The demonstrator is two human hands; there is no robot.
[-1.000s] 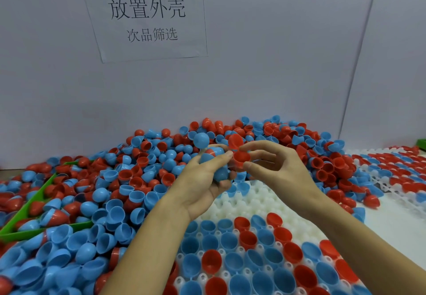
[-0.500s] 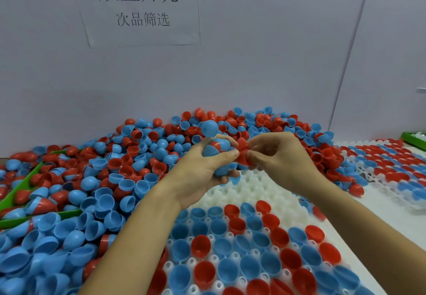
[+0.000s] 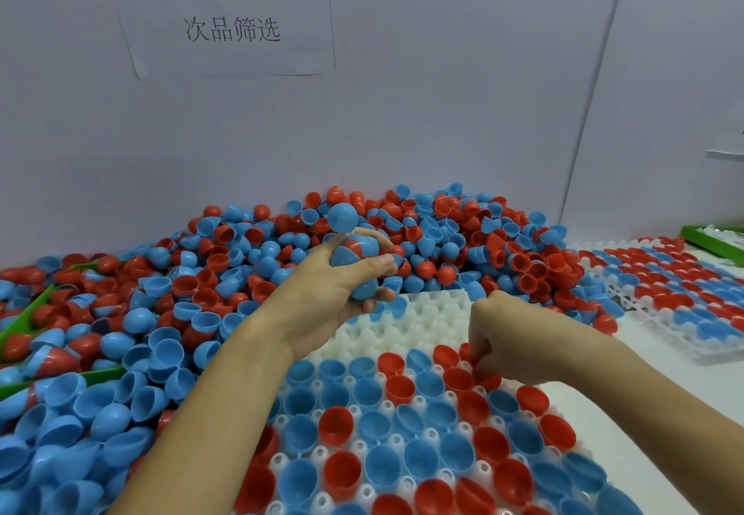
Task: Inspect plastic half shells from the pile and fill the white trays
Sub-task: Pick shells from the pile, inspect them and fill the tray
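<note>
Gripping stacked shells [image 3: 354, 259], the left hand [image 3: 334, 293] stays raised; the right hand [image 3: 503, 341] has dropped, pinching a red shell [image 3: 467, 353] onto the white tray [image 3: 402, 325].

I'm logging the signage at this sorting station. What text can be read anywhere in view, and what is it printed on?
"放置外壳": large top line on the white paper sheet stuck to the back wall.
"次品筛选": smaller line below it on the same sheet.
No readable text shows on the half shells, the white tray or the green bin.
</note>
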